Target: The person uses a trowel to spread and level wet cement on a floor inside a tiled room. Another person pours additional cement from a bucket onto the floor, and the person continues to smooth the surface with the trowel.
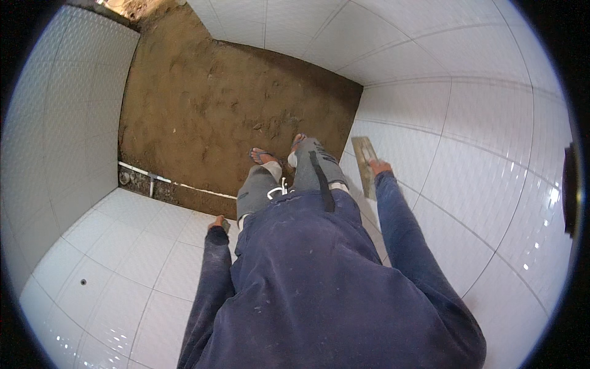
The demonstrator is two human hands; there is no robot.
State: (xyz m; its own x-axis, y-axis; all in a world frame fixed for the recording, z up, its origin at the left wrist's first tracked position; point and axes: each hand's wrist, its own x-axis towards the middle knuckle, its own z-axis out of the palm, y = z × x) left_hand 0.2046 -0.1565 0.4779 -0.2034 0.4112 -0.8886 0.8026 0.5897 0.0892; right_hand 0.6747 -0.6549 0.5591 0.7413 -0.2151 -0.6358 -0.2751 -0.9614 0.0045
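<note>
My right hand (379, 166) is closed on a flat rectangular trowel (362, 175) with a grimy, tan face, held beside the white tiled wall (405, 154) on my right. My left hand (219, 223) hangs low by my left leg, near white tiles (160, 240); its fingers are too small and partly hidden to read. My sandalled feet (265, 156) are on the brown dirt floor (196, 104), below my grey trousers and dark blue top.
Tiled walls enclose the space, including one on the far left (74, 111) and one ahead (289, 31). A white pipe (144, 173) with a short branch runs low along the dirt's edge at left. A small dark hole (83, 281) shows in the lower-left tiles.
</note>
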